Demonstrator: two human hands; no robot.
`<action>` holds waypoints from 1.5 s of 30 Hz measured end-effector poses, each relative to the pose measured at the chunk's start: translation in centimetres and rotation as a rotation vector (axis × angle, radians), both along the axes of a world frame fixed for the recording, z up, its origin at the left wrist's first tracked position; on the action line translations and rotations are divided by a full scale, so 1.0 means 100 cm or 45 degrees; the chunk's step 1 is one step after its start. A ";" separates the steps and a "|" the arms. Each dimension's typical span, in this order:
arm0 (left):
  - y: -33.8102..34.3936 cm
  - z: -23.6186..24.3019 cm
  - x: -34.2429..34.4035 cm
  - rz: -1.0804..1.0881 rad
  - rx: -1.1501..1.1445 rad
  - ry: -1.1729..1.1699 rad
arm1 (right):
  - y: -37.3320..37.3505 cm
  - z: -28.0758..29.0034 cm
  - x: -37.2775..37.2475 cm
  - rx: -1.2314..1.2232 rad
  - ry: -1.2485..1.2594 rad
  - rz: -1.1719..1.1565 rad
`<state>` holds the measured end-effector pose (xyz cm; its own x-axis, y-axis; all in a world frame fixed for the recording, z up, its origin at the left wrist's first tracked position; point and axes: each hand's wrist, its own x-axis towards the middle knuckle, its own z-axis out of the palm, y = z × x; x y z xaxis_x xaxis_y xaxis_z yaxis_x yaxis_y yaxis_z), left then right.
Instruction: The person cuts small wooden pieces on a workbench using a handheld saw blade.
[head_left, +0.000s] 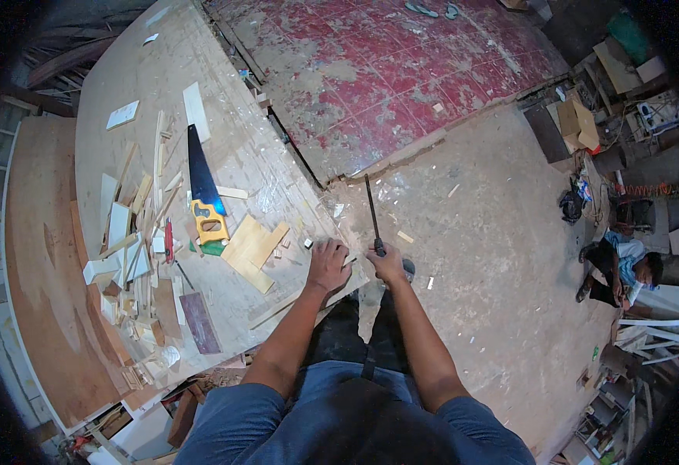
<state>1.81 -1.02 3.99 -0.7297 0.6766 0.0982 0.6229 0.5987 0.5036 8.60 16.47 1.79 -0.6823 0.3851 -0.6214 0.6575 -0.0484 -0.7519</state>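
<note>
At the right edge of the wooden worktable [277, 182], my left hand [329, 265] is closed on a small wood strip [349, 262], whose pale end shows past the fingers. My right hand [387, 263] grips the black handle of a long, narrow dark file [372, 205]. Its blade points away from me, over the floor and apart from the wood strip. Just beyond my left hand lies a small white block [308, 243]. Thin plywood pieces [249, 246] rest to the left. Farther left is a handsaw [204, 178] with a yellow handle.
Wood offcuts [134, 232] and a red-handled tool [169, 240] crowd the table's left part. A red tiled floor area [401, 85] has a raised edge ahead. On the right, a person [626, 267] sits beside clutter, below a cardboard box [577, 124].
</note>
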 end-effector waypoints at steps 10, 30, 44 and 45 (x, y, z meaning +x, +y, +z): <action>0.002 -0.005 0.001 0.028 -0.028 -0.007 | -0.007 -0.007 -0.015 -0.206 -0.030 0.150; 0.007 -0.012 0.001 0.012 -0.182 -0.018 | -0.008 -0.018 -0.012 -0.118 -0.069 0.191; -0.001 -0.025 0.006 0.081 -0.205 -0.140 | -0.039 0.053 0.019 0.661 -0.028 0.439; 0.002 -0.026 0.002 0.113 -0.143 -0.158 | -0.039 0.056 0.023 0.682 -0.081 0.515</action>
